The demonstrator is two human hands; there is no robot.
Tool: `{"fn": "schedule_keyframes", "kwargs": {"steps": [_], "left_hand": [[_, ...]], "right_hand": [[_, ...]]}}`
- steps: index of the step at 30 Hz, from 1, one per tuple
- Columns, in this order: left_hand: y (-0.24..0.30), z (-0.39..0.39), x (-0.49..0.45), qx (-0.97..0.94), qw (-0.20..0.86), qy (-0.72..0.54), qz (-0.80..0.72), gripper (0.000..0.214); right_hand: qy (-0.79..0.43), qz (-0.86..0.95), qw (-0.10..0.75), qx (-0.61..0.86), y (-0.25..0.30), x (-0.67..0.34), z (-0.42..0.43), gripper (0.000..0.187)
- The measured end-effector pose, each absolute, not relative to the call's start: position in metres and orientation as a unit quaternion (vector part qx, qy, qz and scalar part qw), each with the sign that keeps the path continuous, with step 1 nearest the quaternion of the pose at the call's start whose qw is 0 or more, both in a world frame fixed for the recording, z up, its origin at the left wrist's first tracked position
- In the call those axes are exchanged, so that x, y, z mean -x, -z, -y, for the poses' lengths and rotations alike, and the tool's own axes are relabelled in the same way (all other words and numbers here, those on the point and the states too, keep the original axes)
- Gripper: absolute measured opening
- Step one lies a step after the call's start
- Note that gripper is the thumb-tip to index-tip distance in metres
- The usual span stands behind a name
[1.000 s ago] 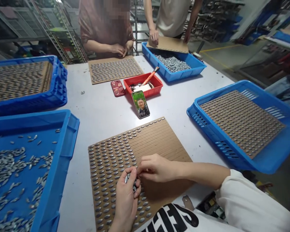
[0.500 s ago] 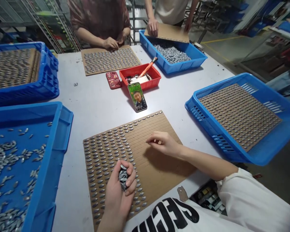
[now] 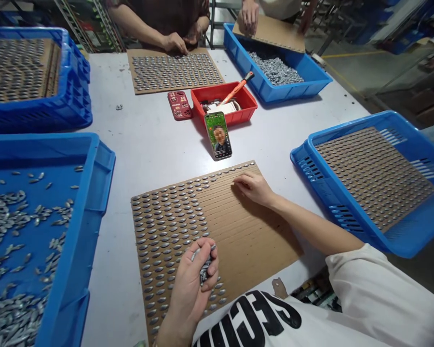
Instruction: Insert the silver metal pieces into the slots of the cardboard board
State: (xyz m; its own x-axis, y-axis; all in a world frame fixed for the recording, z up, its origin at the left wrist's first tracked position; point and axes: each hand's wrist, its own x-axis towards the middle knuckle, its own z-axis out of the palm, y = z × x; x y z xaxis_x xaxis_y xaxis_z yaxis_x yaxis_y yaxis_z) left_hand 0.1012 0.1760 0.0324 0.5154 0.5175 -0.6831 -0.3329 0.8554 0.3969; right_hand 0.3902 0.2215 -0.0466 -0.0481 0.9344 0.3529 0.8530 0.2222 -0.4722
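A sheet of corrugated cardboard (image 3: pixel 249 236) lies on the table before me. Rows of small grey metal pieces (image 3: pixel 166 212), pointed at both ends, cover its left part, with one row along the far edge. My left hand (image 3: pixel 193 284), above the filled part, is curled round a handful of the same pieces, some showing between thumb and fingers. Over the bare grooves near the far edge is my right hand (image 3: pixel 256 189), thumb and fingertips pinched together; whatever they may hold is hidden.
At left, a blue tub (image 3: pixel 104 180) holds loose pieces; behind it stands a crate (image 3: pixel 77 91) of filled sheets. A phone (image 3: pixel 219 137) leans on a red bin (image 3: pixel 246 115). A blue basket (image 3: pixel 304 166) is at right. Two people work across the table, near another blue tub (image 3: pixel 292 91).
My right hand has moved toward the far edge of the cardboard. The left hand has turned, its thumb now across the pieces. The whole view has shifted slightly.
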Motion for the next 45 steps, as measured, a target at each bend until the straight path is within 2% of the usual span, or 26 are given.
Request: {"fn": "schedule_keyframes", "kwargs": {"steps": [16,26,30,33,35,37,41,43,45], "left_hand": [[-0.020,-0.170,-0.102,-0.097,0.885,-0.211,-0.404,0.018],[-0.023,-0.170,-0.105,-0.094,0.873,-0.223,-0.423,0.025],[-0.024,-0.171,-0.107,-0.108,0.866,-0.237,-0.426,0.028],[-0.025,-0.172,-0.109,-0.127,0.858,-0.257,-0.427,0.026],[-0.025,-0.174,-0.111,-0.137,0.848,-0.275,-0.432,0.027],[-0.026,-0.175,-0.113,-0.147,0.835,-0.294,-0.442,0.028],[-0.026,-0.179,-0.122,-0.163,0.819,-0.325,-0.444,0.030],[-0.027,-0.181,-0.128,-0.161,0.817,-0.333,-0.441,0.031],[-0.027,-0.181,-0.135,-0.152,0.817,-0.337,-0.443,0.034]], "right_hand": [[-0.023,0.786,0.240,0.569,0.053,-0.371,-0.258,0.022],[0.005,0.798,0.162,0.580,0.048,-0.365,-0.257,0.028],[-0.016,0.796,0.160,0.584,0.046,-0.366,-0.258,0.027],[-0.029,0.787,0.183,0.589,0.038,-0.364,-0.255,0.026],[-0.054,0.773,0.229,0.589,0.026,-0.358,-0.245,0.023],[-0.130,0.756,0.288,0.573,0.011,-0.347,-0.229,0.020],[-0.402,0.693,0.348,0.486,-0.016,-0.316,-0.189,0.018],[-0.448,0.653,0.381,0.477,-0.020,-0.303,-0.175,0.013],[-0.439,0.625,0.423,0.489,-0.020,-0.295,-0.167,0.009]]}}
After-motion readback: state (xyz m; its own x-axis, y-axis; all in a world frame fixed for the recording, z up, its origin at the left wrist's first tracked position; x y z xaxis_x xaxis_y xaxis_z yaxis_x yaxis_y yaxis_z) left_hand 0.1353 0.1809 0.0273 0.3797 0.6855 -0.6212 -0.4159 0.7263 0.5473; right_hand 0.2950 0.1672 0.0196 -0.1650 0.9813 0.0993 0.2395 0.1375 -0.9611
